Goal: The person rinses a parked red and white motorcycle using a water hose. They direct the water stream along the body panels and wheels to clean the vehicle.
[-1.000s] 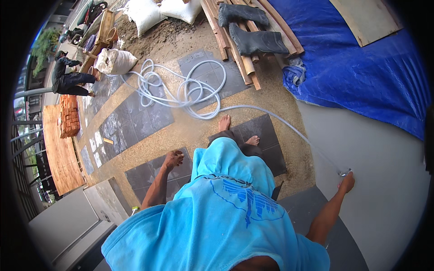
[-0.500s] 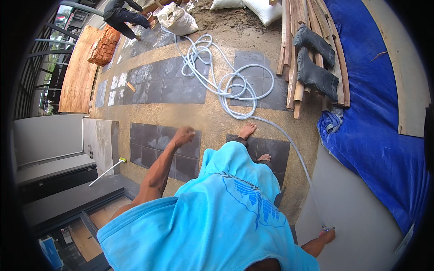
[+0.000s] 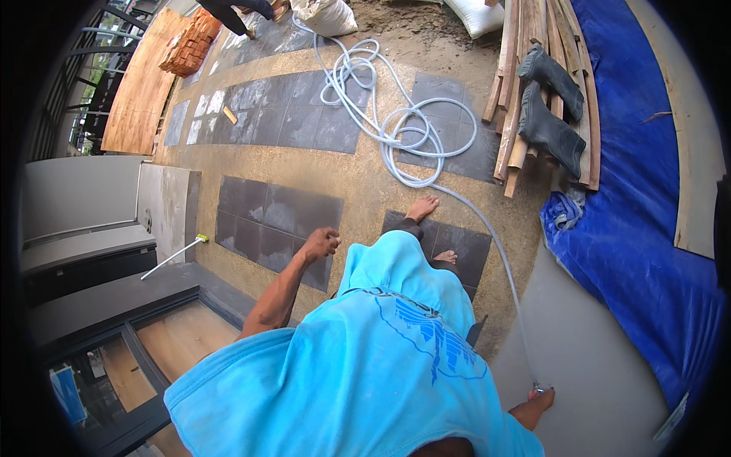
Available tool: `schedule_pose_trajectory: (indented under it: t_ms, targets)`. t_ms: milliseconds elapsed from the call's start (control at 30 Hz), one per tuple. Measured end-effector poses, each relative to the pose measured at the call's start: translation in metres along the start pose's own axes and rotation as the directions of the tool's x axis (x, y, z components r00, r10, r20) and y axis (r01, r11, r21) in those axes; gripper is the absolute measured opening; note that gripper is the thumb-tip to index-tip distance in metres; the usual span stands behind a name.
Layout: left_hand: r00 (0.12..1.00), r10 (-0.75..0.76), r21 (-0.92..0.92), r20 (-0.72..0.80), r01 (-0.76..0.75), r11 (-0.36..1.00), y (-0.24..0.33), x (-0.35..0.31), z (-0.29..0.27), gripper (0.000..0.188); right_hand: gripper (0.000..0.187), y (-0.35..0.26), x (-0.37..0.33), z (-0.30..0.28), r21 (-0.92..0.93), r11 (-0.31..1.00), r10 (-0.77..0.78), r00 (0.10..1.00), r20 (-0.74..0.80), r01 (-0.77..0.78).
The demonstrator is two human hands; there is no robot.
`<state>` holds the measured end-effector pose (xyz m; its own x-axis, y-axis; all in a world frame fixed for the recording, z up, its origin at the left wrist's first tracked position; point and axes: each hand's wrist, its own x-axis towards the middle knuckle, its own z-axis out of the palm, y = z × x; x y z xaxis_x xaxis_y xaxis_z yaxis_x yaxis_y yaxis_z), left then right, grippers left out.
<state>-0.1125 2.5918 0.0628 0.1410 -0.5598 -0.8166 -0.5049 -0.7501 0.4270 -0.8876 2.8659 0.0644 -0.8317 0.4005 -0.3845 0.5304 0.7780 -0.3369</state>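
At the lower right, my right hand (image 3: 539, 406) is closed at a small metal tap (image 3: 540, 388) by the grey wall. The pale blue-clear hose (image 3: 509, 268) runs up to that tap; the fingers partly hide the join. From there it stretches along the ground to loose, tangled coils (image 3: 400, 145) ahead of my feet. My left hand (image 3: 320, 244) hangs in the air over the dark floor tiles, its fingers curled in, and nothing shows in it.
Wooden planks (image 3: 509, 99) with black rubber boots (image 3: 550, 137) lie at the right beside a blue tarp (image 3: 632, 190). Stacked bricks (image 3: 192, 44), a white sack (image 3: 325, 17) and another person's legs (image 3: 232, 14) are at the far left. A green-headed brush (image 3: 201, 238) leans at left.
The view has shifted, with the coils and planks sliding right in the picture. My left hand has moved down and slightly right. My right hand stays at the tap.
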Motion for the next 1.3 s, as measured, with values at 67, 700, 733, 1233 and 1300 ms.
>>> schedule_pose_trajectory:
  t_ms: [67, 700, 733, 1233, 1300]
  targets:
    - [1.000, 0.002, -0.013, -0.015, -0.002, 1.000, -0.009, -0.001, -0.003, 0.034, 0.036, 0.001, 0.004, 0.002, 0.025, 1.000, -0.016, 1.000, 0.014, 0.015]
    - [0.996, 0.086, 0.093, 0.014, -0.087, 0.992, 0.029, 0.016, 0.012, 0.037, 0.033, 0.022, 0.040, 0.001, -0.251, 0.964, -0.096, 0.995, -0.008, 0.091]
    - [0.997, 0.071, 0.103, 0.025, -0.074, 0.992, 0.032, 0.016, 0.013, 0.037, 0.033, 0.027, 0.039, -0.002, -0.252, 0.956, -0.152, 0.988, 0.002, 0.148]
    - [0.997, 0.073, 0.179, 0.015, -0.075, 0.981, 0.029, 0.017, 0.004, 0.039, 0.029, 0.068, 0.065, -0.023, -0.542, 0.371, -0.806, 0.551, 0.214, 0.754]
    - [0.997, 0.077, 0.163, 0.003, -0.076, 0.984, 0.030, 0.013, 0.005, 0.038, 0.028, 0.062, 0.055, -0.025, -0.526, 0.416, -0.764, 0.599, 0.239, 0.742]
